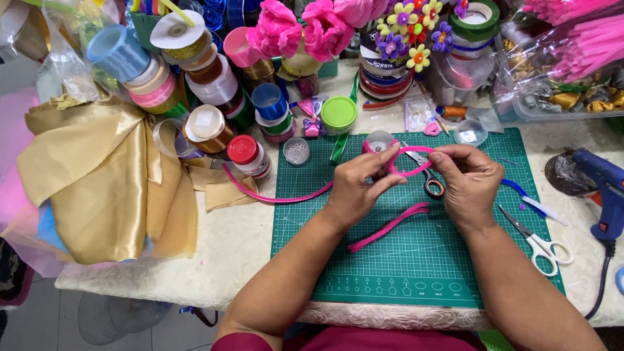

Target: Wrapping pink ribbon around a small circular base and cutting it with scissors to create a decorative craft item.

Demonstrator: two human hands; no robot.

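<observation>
Over the green cutting mat (416,260), the left hand (357,185) and right hand (465,185) each pinch a pink pipe cleaner (406,170), already bent into a loop; its tail still runs straight off the mat's left edge. Loose pink pieces (390,227) lie mid-mat, untouched. Black-handled scissors (432,185) crowd the mat just beneath the loop.

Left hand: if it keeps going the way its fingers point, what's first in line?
The left hand points up and right, toward the right hand. First comes the pink pipe-cleaner loop that both pinch, then probably the right hand's fingertips. The dark-handled scissors lie beneath on the green mat; depth unclear.
</observation>
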